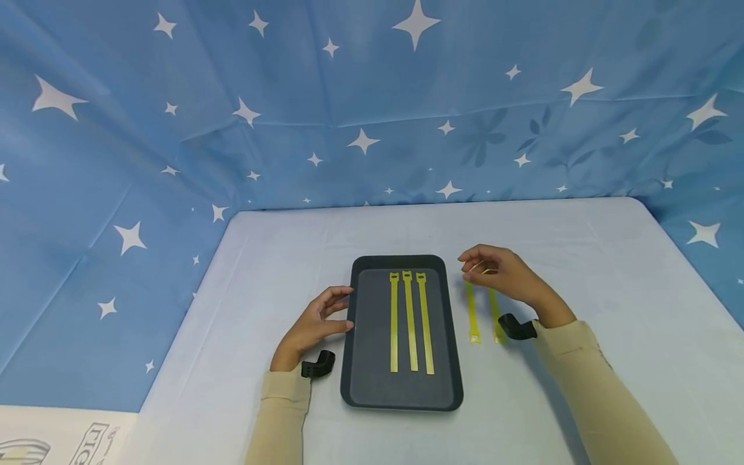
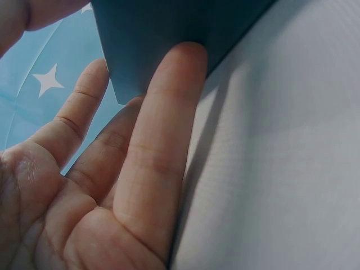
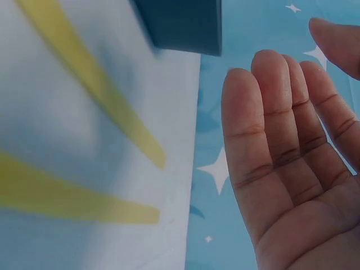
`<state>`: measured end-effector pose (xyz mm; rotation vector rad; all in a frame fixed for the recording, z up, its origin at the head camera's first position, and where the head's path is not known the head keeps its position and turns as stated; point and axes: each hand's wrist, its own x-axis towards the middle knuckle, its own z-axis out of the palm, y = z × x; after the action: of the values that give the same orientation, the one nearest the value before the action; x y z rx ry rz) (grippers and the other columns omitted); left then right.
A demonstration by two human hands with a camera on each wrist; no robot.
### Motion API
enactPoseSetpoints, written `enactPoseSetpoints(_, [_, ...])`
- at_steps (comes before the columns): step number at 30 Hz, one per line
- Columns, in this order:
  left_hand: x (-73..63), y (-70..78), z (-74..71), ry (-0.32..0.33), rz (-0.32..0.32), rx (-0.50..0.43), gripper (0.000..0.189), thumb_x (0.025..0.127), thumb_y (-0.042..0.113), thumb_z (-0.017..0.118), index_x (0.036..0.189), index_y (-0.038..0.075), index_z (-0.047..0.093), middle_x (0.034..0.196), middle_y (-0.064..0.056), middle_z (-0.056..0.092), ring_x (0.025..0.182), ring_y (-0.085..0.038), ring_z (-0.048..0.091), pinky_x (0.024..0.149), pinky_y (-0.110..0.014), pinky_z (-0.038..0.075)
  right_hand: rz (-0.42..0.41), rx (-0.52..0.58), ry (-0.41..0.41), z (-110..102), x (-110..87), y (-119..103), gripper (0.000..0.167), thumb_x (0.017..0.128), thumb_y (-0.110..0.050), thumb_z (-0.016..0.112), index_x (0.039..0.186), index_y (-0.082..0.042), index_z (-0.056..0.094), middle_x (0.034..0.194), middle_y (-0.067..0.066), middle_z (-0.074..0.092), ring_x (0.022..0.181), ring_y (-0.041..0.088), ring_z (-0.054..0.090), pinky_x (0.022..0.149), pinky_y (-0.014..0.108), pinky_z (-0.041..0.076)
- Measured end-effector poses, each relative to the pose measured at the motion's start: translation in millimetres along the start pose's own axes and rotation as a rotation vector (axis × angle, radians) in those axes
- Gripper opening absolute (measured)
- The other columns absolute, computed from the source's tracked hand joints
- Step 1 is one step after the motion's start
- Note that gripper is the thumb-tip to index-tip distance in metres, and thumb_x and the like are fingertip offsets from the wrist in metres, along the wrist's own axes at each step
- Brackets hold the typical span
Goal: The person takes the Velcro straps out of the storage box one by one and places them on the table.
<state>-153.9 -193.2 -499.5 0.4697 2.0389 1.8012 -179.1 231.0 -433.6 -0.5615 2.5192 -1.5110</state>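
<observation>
A dark grey rectangular tray (image 1: 372, 391) lies on the table with three yellow cable straps (image 1: 410, 323) side by side inside, their slotted heads towards the far end. My left hand (image 1: 314, 323) is at the tray's left side; in the left wrist view its nearly straight fingers (image 2: 163, 129) touch the tray wall (image 2: 149, 34). To the right of the tray lie two more yellow straps (image 1: 472, 313), slotted heads towards me. Over their far ends hovers my right hand (image 1: 502, 274), holding nothing. The right wrist view shows its fingers (image 3: 275, 124) extended beside the strap tips (image 3: 129, 212).
A white cloth (image 1: 279, 252) covers the table. Blue star-patterned fabric (image 1: 325, 84) hangs behind and at the sides. Black wrist cameras (image 1: 318, 365) sit on both wrists. Printed white material (image 1: 64, 439) shows at the lower left, beyond the table.
</observation>
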Motion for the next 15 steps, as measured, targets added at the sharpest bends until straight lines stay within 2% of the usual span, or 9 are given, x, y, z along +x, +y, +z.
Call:
enactPoseSetpoints(9, [-0.2,0.0,-0.6,-0.001,-0.02,-0.006,0.073,0.095,0.012,0.08,0.158,-0.004,0.045,0.166,-0.025,0.041,0.15,-0.046,0.043,0.117,-0.056,0.041,-0.062,0.022,-0.067,5.8,13.3,-3.4,0.028,0.101,0.004,0.071,0.127,0.012,0.067,0.115,0.029,0.07,0.097,0.016,0.071,0.088,0.027,0.058])
enactPoseSetpoints(15, [0.0,0.7,-0.7,0.005,-0.027,-0.001,0.073,0.095,0.013,0.081,0.158,-0.003,0.046,0.165,-0.024,0.043,0.15,-0.045,0.044,0.12,-0.061,0.038,-0.114,0.045,-0.133,9.5,21.0,-3.0,0.024,0.101,0.007,0.069,0.124,0.014,0.068,0.12,0.033,0.068,0.098,0.018,0.074,0.087,0.031,0.06])
